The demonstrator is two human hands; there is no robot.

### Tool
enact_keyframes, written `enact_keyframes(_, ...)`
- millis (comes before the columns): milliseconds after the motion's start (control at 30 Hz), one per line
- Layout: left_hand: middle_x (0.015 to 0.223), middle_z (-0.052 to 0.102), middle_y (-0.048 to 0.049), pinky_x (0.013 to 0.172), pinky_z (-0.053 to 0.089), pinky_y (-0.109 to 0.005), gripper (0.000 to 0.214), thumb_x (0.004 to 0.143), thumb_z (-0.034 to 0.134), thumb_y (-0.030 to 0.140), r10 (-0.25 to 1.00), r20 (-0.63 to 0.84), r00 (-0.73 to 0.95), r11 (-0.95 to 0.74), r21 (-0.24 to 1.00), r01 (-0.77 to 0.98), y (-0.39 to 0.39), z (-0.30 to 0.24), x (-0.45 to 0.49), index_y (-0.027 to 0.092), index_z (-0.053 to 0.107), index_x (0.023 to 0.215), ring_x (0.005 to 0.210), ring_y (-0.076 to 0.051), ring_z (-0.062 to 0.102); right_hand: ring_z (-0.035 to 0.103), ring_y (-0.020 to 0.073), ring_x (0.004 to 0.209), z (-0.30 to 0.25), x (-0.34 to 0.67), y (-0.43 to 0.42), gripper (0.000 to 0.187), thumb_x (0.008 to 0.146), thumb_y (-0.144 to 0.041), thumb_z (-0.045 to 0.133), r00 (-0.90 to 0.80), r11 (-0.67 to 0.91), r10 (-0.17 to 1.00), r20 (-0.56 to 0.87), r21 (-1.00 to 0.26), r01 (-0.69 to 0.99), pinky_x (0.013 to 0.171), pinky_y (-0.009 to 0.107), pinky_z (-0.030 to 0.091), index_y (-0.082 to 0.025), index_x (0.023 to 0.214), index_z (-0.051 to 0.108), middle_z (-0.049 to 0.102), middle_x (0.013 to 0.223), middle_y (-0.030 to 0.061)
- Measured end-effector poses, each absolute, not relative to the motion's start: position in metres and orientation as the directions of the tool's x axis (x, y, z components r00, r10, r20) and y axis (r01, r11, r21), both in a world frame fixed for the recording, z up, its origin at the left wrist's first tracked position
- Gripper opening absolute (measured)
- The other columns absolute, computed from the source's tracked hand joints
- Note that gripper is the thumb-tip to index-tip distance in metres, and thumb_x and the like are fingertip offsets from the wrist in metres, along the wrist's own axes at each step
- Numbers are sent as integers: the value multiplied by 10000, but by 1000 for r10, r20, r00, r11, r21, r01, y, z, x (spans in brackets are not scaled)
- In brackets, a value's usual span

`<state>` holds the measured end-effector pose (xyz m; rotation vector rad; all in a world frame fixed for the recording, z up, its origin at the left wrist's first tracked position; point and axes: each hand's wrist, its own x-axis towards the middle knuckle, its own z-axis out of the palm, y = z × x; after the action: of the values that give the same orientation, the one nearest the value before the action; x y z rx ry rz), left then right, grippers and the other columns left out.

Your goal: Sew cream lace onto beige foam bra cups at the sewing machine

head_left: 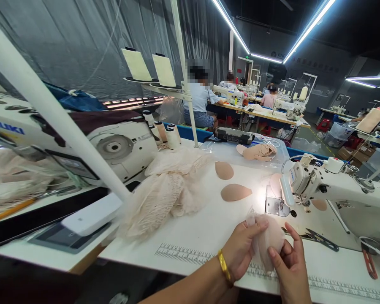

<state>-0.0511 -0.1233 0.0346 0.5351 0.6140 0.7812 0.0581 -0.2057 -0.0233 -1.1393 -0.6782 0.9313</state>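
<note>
Between my two hands I hold a pale pink piece of thin fabric (266, 240), close to the table's front edge. My left hand (240, 247), with a gold bracelet at the wrist, pinches its upper left side. The thumb and fingers of my right hand (289, 257) grip its lower right side. Just beyond the fabric stands the lit needle area of a white sewing machine (329, 181). Two tan teardrop-shaped pads (224, 170) lie flat to the left of the machine. A heap of cream lace fabric (164, 198) sits farther left.
Black thread snips (322, 240) and a red-handled tool (370, 264) lie at the right. A printed ruler (190, 255) runs along the front edge. More tan pads (259, 151) are stacked at the back, near thread cones (172, 137). A white stand pole (58, 107) crosses the left.
</note>
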Motion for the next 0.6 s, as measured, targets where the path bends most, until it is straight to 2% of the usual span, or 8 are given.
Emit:
enact_keyframes(100, 841, 750, -95, 726, 540, -308, 408, 660, 935, 403, 745, -306, 592, 619, 648, -444, -114, 40, -57, 134, 751, 906, 758, -211, 678, 661, 215, 775, -26, 68, -210, 980, 795, -462, 844, 350, 118, 936, 31, -966, -230, 740, 351, 527, -328, 1580, 272, 659, 820, -32)
enact_keyframes(200, 928, 759, -96, 773, 536, -315, 386, 736, 880, 431, 668, -174, 723, 544, 777, -316, -102, 55, -69, 161, 769, 987, 840, -229, 690, 625, 184, 702, -24, 96, -212, 909, 867, -410, 772, 248, 113, 965, 90, -990, -83, 704, 323, 508, -344, 1601, 239, 617, 772, -56)
enact_keyframes(267, 1000, 770, -86, 840, 534, -358, 315, 792, 825, 393, 523, -6, 852, 303, 936, -180, -93, 66, -76, 209, 778, 1044, 911, -263, 699, 663, 205, 793, -16, 121, -206, 718, 918, -356, 710, 170, 180, 963, 208, -969, 168, 777, 352, 533, -316, 1548, 367, 669, 853, -9)
enact_keyframes(333, 1006, 781, -60, 906, 510, -399, 118, 844, 739, 256, 265, 171, 949, -179, 976, -126, -81, 73, -76, 259, 787, 951, 931, -269, 699, 665, 215, 858, -5, 145, -193, 349, 971, -289, 632, -4, 347, 915, 403, -784, 515, 800, 345, 533, -272, 1318, 599, 701, 907, 34)
enact_keyframes(367, 1000, 784, -52, 944, 486, -418, 128, 852, 688, 171, 133, 221, 966, -435, 889, -144, -75, 73, -73, 262, 777, 859, 941, -265, 696, 651, 203, 841, 1, 156, -183, 166, 1006, -249, 574, -139, 469, 849, 510, -606, 642, 771, 325, 520, -265, 1140, 670, 709, 891, 32)
enact_keyframes(467, 1013, 778, -51, 1029, 400, -478, 282, 784, 592, -23, -80, 230, 970, -865, 468, -182, -53, 64, -55, 213, 708, 684, 1021, -266, 673, 632, 188, 899, 10, 178, -150, 218, 1047, -144, 496, -512, 652, 625, 589, -33, 758, 780, 311, 494, -238, 971, 677, 755, 961, 33)
enact_keyframes(533, 1036, 769, -40, 1032, 382, -481, 295, 712, 613, -68, -104, 169, 980, -926, 343, -157, -40, 54, -41, 207, 721, 705, 1012, -253, 665, 629, 176, 895, 8, 187, -133, 249, 1035, -90, 484, -581, 628, 615, 533, 115, 770, 758, 290, 483, -225, 925, 662, 760, 963, 29)
enact_keyframes(600, 1045, 761, -15, 1029, 383, -465, 311, 670, 658, -64, -115, 112, 987, -925, 350, -148, -30, 44, -33, 224, 749, 746, 918, -209, 664, 631, 170, 876, 4, 194, -126, 308, 1003, -33, 449, -537, 575, 678, 502, 94, 813, 719, 272, 473, -220, 842, 632, 762, 969, 26)
